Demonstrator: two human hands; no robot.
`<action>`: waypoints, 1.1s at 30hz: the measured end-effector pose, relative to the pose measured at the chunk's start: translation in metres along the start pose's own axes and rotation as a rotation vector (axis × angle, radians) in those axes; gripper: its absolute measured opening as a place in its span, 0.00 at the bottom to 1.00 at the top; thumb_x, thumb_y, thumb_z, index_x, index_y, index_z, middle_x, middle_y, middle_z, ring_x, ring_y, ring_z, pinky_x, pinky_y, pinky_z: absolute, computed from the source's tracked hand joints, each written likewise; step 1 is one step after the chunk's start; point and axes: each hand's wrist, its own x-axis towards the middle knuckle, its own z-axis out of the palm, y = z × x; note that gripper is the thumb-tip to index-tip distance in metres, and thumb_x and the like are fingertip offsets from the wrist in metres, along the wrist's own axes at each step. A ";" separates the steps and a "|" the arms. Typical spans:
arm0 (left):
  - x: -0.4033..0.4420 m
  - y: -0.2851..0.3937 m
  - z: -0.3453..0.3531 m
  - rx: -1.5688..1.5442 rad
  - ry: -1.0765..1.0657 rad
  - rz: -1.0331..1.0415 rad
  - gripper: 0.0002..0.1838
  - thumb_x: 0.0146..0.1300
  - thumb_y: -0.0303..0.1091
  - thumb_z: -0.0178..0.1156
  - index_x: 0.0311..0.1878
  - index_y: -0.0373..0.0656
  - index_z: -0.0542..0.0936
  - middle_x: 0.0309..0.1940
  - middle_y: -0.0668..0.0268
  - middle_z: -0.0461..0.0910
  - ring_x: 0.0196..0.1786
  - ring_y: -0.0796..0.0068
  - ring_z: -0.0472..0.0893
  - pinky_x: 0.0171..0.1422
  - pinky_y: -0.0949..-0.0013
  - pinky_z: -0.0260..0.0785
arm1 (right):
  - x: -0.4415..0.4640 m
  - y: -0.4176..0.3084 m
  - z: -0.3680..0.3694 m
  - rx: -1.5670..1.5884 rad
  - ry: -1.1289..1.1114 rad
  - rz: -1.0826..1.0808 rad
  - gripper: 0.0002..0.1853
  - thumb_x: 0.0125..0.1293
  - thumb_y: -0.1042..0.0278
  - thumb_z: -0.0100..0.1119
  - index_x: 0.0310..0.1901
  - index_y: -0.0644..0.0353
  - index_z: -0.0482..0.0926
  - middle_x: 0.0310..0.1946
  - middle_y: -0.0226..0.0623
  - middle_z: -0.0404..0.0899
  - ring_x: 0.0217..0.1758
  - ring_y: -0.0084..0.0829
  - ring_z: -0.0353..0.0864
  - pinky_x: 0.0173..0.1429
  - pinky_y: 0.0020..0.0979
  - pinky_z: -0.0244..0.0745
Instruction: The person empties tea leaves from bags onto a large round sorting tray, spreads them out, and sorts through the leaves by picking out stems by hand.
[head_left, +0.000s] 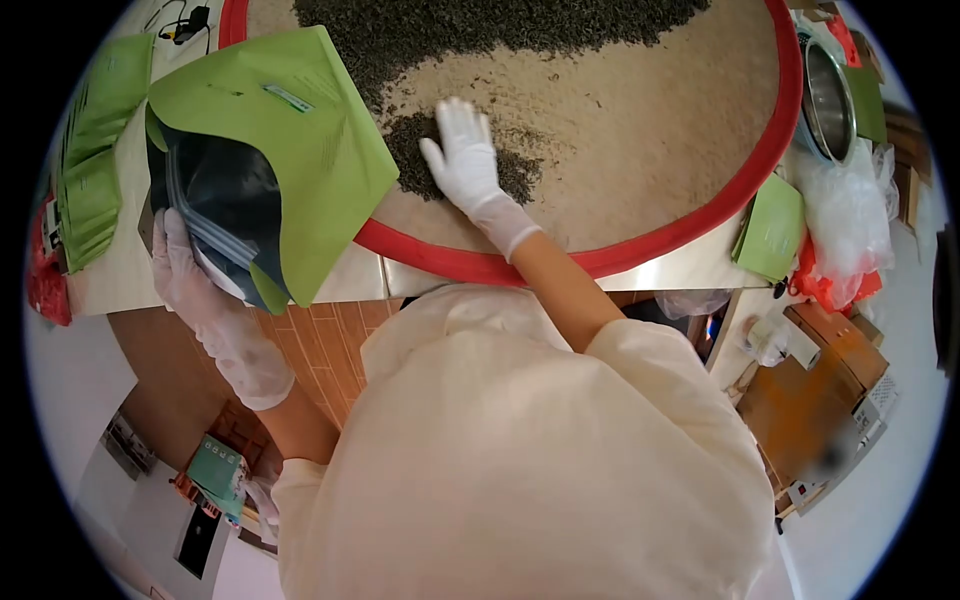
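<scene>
In the head view, taking its middle as the clock's centre, a round tray with a red rim (690,238) lies on the desk (345,277) at 12 o'clock. It carries what looks like dried tea leaves: the main heap (480,28) toward the top edge, and a smaller patch (408,148) nearer the person. The raised rim presumably keeps the loose leaves from spilling.

The gloved right hand (465,165) lies palm down on the smaller patch, fingers stretched toward 12 and thumb apart, gripping nothing that shows. That flat pose seems suited to moving loose leaves rather than pinching them.

At 9 o'clock, the gloved left hand (190,278) is closed on the near edge of a green stand-up pouch (325,150), though part of its grip is hidden. The pouch sits at 10 o'clock, its far corner overlapping the tray; the hold appears to steady it and keep the dark-lined mouth gaping, with a zip strip (212,237) across it.

More green pouches (95,205) lie just above 9, apart from the leaves. A metal bowl (828,105) stands at 2, outside the rim, and clear plastic bags (840,205) lie below it.
</scene>
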 end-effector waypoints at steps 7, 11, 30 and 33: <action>0.006 -0.003 -0.017 -0.069 -0.064 0.002 0.23 0.69 0.36 0.55 0.60 0.27 0.70 0.51 0.54 0.77 0.50 0.70 0.78 0.56 0.74 0.70 | 0.002 -0.020 -0.025 0.156 -0.235 -0.406 0.42 0.57 0.46 0.59 0.68 0.62 0.58 0.68 0.58 0.53 0.73 0.55 0.50 0.74 0.50 0.43; 0.006 -0.004 -0.022 -0.210 0.000 0.014 0.17 0.68 0.32 0.56 0.55 0.32 0.75 0.47 0.58 0.80 0.46 0.72 0.80 0.52 0.74 0.74 | -0.012 -0.013 -0.026 0.058 -0.275 -0.451 0.50 0.49 0.40 0.65 0.70 0.57 0.56 0.70 0.59 0.48 0.73 0.58 0.46 0.74 0.56 0.41; -0.004 0.019 0.010 -0.140 -0.038 0.031 0.21 0.67 0.32 0.57 0.58 0.26 0.71 0.45 0.56 0.80 0.44 0.73 0.81 0.49 0.77 0.74 | -0.019 -0.002 -0.015 0.171 -0.187 -0.309 0.12 0.54 0.59 0.61 0.41 0.49 0.82 0.40 0.37 0.77 0.40 0.38 0.79 0.38 0.34 0.77; -0.007 0.024 0.028 -0.102 -0.109 0.064 0.21 0.66 0.30 0.57 0.58 0.25 0.71 0.49 0.55 0.79 0.48 0.74 0.79 0.54 0.75 0.71 | -0.026 -0.006 -0.026 0.773 -0.075 0.322 0.10 0.61 0.61 0.61 0.40 0.56 0.83 0.38 0.31 0.82 0.37 0.27 0.79 0.41 0.27 0.74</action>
